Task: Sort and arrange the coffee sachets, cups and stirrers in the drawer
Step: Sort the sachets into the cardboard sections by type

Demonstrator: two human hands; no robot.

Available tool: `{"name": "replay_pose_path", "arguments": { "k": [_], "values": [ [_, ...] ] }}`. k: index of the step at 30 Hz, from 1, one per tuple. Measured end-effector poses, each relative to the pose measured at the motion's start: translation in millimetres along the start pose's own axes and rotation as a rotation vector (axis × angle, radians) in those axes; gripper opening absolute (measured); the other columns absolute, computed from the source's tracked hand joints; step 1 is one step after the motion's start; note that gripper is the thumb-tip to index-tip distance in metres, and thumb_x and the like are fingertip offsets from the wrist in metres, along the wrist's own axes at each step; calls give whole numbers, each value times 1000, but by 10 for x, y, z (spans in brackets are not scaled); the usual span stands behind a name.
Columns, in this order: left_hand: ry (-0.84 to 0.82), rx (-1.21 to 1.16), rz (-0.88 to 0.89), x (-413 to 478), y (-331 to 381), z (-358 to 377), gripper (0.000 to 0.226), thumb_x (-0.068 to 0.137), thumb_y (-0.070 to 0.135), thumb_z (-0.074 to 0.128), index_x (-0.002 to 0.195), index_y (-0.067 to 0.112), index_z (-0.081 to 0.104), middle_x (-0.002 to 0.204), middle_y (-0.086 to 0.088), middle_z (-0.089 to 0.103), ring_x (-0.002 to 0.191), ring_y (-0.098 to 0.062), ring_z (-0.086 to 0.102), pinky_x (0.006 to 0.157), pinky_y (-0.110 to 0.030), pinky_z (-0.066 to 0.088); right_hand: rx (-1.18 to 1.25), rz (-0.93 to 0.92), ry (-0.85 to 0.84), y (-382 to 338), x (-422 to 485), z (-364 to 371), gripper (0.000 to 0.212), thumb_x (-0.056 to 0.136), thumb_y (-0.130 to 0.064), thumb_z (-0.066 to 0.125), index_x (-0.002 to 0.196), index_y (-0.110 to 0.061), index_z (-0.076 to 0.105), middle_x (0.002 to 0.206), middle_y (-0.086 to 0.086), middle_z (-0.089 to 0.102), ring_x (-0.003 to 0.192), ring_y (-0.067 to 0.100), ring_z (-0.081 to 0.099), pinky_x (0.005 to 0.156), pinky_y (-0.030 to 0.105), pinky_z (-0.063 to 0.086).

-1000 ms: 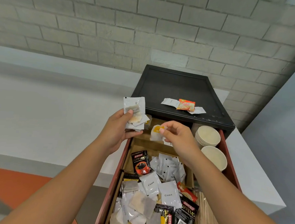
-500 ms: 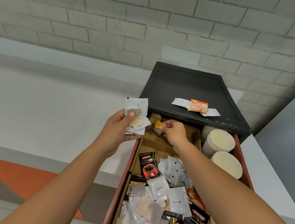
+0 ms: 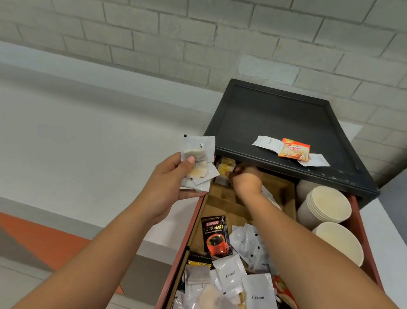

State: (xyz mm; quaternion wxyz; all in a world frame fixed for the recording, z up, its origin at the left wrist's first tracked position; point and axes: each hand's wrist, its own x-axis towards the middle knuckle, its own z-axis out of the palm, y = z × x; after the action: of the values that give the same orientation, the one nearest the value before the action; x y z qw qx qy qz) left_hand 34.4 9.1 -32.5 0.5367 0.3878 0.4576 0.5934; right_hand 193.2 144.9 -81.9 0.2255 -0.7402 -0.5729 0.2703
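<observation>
Left hand (image 3: 168,188): gripping a fan of white sachets (image 3: 198,149) just left of the drawer (image 3: 192,226). Right hand (image 3: 246,179): curling over yellow sachets (image 3: 226,164) in the rear compartment; blurred, grip impossible to tell.

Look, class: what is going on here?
A person is sorting a drawer of coffee things. The left hand holds a stack of white sachets beside the drawer. The right hand reaches into the back compartment, at small yellow sachets; blur hides whether it grips one. Paper cups sit at the drawer's right.
</observation>
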Motion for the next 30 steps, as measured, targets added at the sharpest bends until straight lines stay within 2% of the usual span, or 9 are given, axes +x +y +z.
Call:
{"name": "replay_pose_path", "arguments": {
  "k": [4, 6, 8, 11, 15, 17, 20, 23, 30],
  "values": [
    [-3, 8, -2, 6, 5, 10, 20, 101, 27, 51, 109, 30, 68, 99, 4, 75, 92, -15, 73, 65, -29, 59, 22, -60, -6, 91, -105, -115, 28, 84, -27, 74, 72, -24, 48, 86, 1, 56, 86, 21, 56, 62, 22, 39],
    [-6, 5, -5, -3, 12, 12, 19, 101, 27, 51, 110, 29, 68, 100, 4, 75, 92, -15, 73, 65, -29, 59, 38, -125, -36, 132, -235, -221, 24, 85, -26, 74, 74, -26, 52, 83, -3, 56, 83, 17, 55, 55, 20, 35],
    [-6, 0, -9, -16, 24, 24, 19, 101, 27, 51, 110, 29, 68, 100, 3, 75, 93, -15, 73, 65, -29, 59, 65, -186, -73, 155, -409, -338, 16, 87, -26, 71, 78, -23, 58, 80, -6, 58, 79, 12, 54, 57, 20, 37],
    [-2, -5, -14, -40, 39, 61, 19, 101, 26, 51, 111, 26, 68, 100, 1, 75, 91, -17, 73, 65, -29, 60, 188, -311, -82, 165, -745, -488, 17, 93, -29, 62, 77, -22, 61, 76, -5, 60, 73, 8, 55, 60, 20, 40],
    [-8, 1, -24, -85, 52, 133, 22, 101, 27, 52, 117, 21, 66, 104, -3, 74, 92, -19, 73, 66, -30, 60, 372, -665, 104, 102, -1238, -636, 11, 93, -19, 61, 84, -25, 61, 85, -9, 59, 82, 1, 54, 68, 8, 42],
    [-30, 5, -26, -118, 60, 174, 23, 101, 26, 52, 118, 20, 66, 103, -4, 75, 92, -19, 74, 66, -30, 60, 272, -860, 179, 62, -1360, -717, 8, 91, -13, 65, 92, -20, 66, 93, -8, 58, 89, 3, 54, 74, 10, 43],
    [-72, 8, -32, -183, 86, 237, 24, 102, 27, 52, 119, 18, 66, 102, -4, 75, 91, -20, 74, 67, -31, 59, 25, -1050, 262, 21, -1409, -851, 15, 87, -10, 70, 101, -14, 71, 100, 0, 59, 97, 11, 49, 80, 12, 38],
    [-101, -5, -50, -248, 116, 291, 25, 101, 28, 52, 119, 17, 67, 101, -4, 76, 90, -20, 74, 65, -29, 59, -148, -1126, 280, 22, -1438, -946, 20, 83, -12, 75, 103, -14, 73, 102, 3, 60, 99, 16, 47, 81, 14, 34],
    [-136, -14, -74, -365, 149, 372, 22, 100, 27, 54, 107, 18, 73, 94, -6, 76, 85, -20, 75, 62, -28, 58, -273, -1270, 338, 41, -1524, -1067, 25, 84, -17, 73, 109, -15, 73, 102, 5, 61, 92, 24, 51, 74, 37, 48]
  ]
}}
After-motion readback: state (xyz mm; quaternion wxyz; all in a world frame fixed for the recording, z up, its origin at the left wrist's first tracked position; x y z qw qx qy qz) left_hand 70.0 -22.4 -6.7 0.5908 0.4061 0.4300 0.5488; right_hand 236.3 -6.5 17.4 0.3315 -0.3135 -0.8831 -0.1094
